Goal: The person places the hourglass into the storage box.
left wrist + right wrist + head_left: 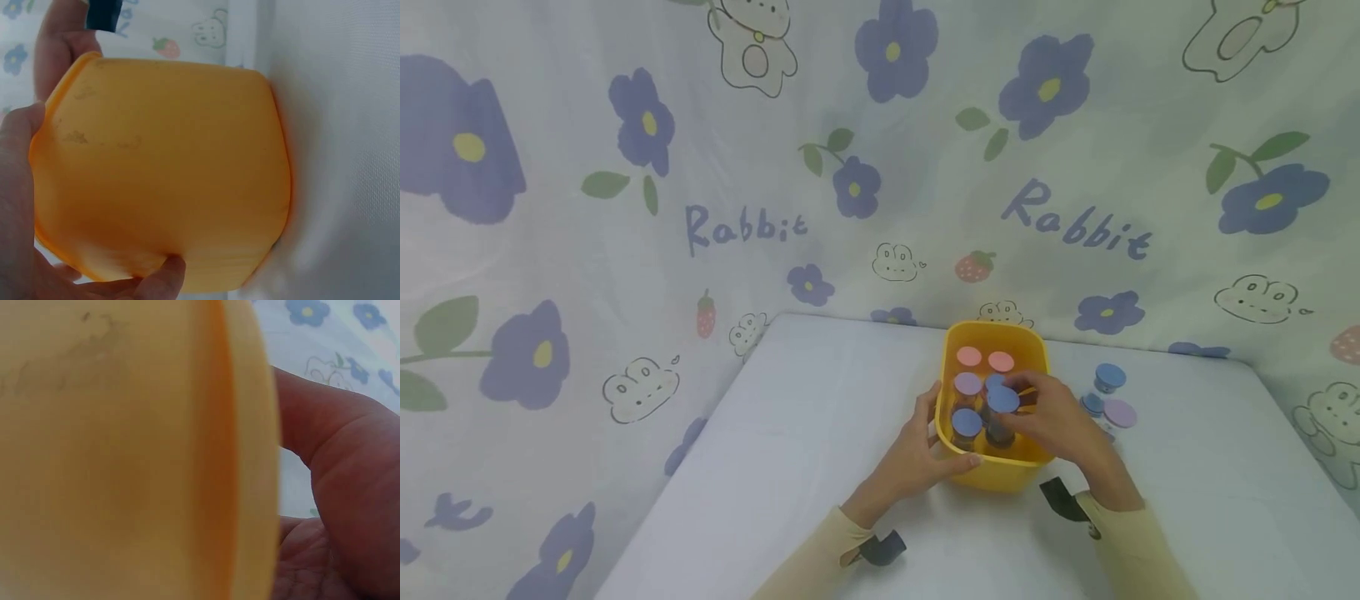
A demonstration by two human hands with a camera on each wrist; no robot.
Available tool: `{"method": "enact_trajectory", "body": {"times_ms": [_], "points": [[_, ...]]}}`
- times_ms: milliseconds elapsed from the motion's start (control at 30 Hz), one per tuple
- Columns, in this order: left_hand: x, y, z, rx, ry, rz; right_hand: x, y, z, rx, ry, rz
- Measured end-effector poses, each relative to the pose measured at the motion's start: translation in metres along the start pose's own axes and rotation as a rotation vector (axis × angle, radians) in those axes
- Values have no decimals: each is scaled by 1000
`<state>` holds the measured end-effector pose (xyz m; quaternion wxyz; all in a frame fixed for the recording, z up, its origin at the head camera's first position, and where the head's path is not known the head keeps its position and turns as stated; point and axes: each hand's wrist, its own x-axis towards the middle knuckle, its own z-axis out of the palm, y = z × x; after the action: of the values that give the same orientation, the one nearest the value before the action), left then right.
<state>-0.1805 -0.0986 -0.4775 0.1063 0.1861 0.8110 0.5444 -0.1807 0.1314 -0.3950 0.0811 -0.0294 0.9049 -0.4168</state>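
Note:
A yellow plastic bin (992,477) stands on the white table, holding several small lidded jars. My left hand (912,454) grips its left side, thumb along the near rim; in the left wrist view the fingers (165,279) press the outer wall. Over the bin's right rim reaches my right hand (1054,417), its fingers pinching a blue-lidded jar (1003,400) inside. Beside that jar is another with a blue lid (967,423). Behind are a purple lid (967,383), a partly covered blue lid (995,382) and two pink lids (969,356). The right wrist view shows mostly bin wall (112,462), hiding the jar.
Right of the bin, on the table (820,400), are a blue-lidded jar (1109,377), a smaller blue piece (1092,405) and a purple-lidded jar (1120,413), partly behind the right hand. A patterned curtain (925,167) hangs behind the table and at its left.

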Motion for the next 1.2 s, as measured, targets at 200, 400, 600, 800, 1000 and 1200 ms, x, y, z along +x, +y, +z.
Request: {"method": "enact_trajectory", "body": {"times_ms": [200, 400, 600, 800, 1000, 1200], "points": [[0, 0, 0, 0, 0, 8, 4, -2, 1, -42, -34, -2], [-1, -1, 0, 5, 3, -1, 9, -2, 5, -98, -46, -20], [-1, 0, 0, 5, 3, -7, 14, -4, 9, -147, -44, -40], [-1, 1, 1, 3, 1, -4, 18, -7, 14, -188, -38, 4], [0, 1, 0, -5, 0, -3, 21, -7, 19, -218, -40, 13], [-1, 2, -1, -11, 0, -5, 20, -8, 21, -229, -47, 44]]}}
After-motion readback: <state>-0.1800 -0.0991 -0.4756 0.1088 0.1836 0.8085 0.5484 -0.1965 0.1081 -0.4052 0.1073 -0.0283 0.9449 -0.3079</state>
